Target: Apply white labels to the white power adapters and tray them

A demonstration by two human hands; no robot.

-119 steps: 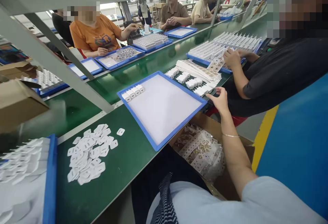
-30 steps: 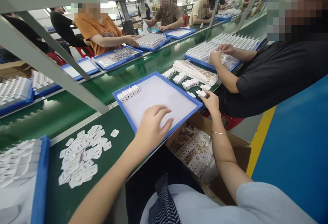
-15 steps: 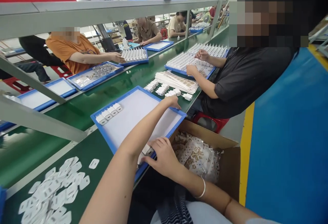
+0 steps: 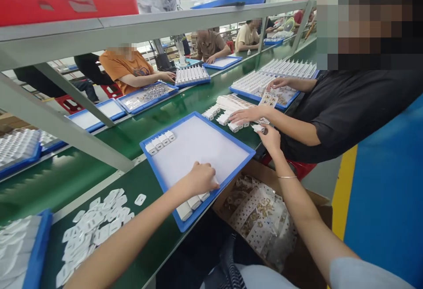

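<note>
Mostly empty, the tray [image 4: 228,141] has four plugs [image 4: 160,142] at 10 o'clock; the left hand [image 4: 201,178] presses, fingers curled, on several [image 4: 193,203] at 6; the right hand [image 4: 270,138] pinches one plug [image 4: 257,127].

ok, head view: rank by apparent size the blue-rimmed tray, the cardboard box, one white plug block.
1. Blue-rimmed white tray under the left hand.
2. Brown cardboard box, partly hidden, so unsure against the tray.
3. Small white plug block on the tray's near edge, clearly smallest.

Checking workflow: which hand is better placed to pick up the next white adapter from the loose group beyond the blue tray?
Probably the right hand: it touches the loose white adapters; the left hand rests on the blue tray.
</note>
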